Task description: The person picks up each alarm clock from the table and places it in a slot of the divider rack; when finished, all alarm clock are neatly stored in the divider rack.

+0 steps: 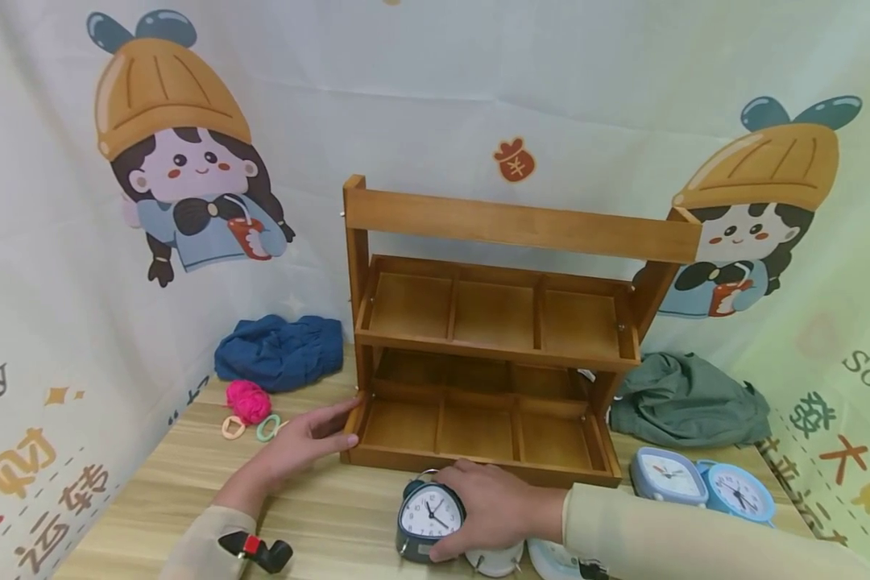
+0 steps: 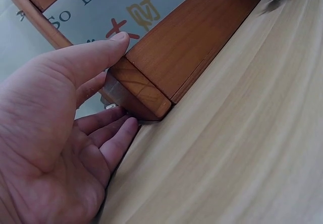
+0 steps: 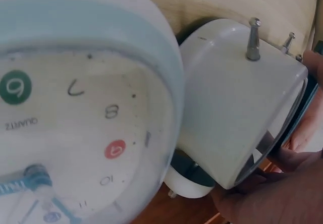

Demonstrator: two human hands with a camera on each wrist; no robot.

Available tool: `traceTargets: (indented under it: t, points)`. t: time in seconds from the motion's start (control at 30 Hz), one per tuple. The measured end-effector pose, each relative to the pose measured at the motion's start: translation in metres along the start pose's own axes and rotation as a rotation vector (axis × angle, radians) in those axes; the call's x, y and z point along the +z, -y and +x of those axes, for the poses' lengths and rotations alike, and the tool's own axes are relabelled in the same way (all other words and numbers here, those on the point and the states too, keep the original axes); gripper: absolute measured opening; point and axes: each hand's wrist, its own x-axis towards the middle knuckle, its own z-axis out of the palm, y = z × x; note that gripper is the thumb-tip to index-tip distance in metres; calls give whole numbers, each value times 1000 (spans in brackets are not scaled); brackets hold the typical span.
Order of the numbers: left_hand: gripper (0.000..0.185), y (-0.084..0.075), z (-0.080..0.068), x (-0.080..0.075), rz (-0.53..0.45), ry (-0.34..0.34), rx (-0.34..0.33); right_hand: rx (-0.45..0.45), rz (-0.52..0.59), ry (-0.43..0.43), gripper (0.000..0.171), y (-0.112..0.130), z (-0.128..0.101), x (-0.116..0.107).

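Right hand holds dark clock upright, dial facing the camera.

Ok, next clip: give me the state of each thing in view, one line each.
Left hand: fingers straight, touching the rack's lower left corner.
Right hand: grips the dark clock.
Dark clock: upright on the table, face to the camera.
Rack: upright, all compartments bare.
Two blue clocks: lying by the rack's right end.
Blue cloth: crumpled.
Green cloth: crumpled.
Pink yarn: balled.
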Motion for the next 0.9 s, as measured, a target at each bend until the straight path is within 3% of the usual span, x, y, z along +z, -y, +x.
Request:
traceTargets:
  t: [0.3,0.5,0.9]
  points:
    - [68,-5,2,0,-18,13,-8,-68,11,-90,85,-1,-3,3]
    - [67,-6,2,0,-21,13,-3,-121,-26,-180,88,5,-2,-10]
    - [68,-1,-2,-2,30,-14,-20,-126,-228,-371,86,7,42,-47]
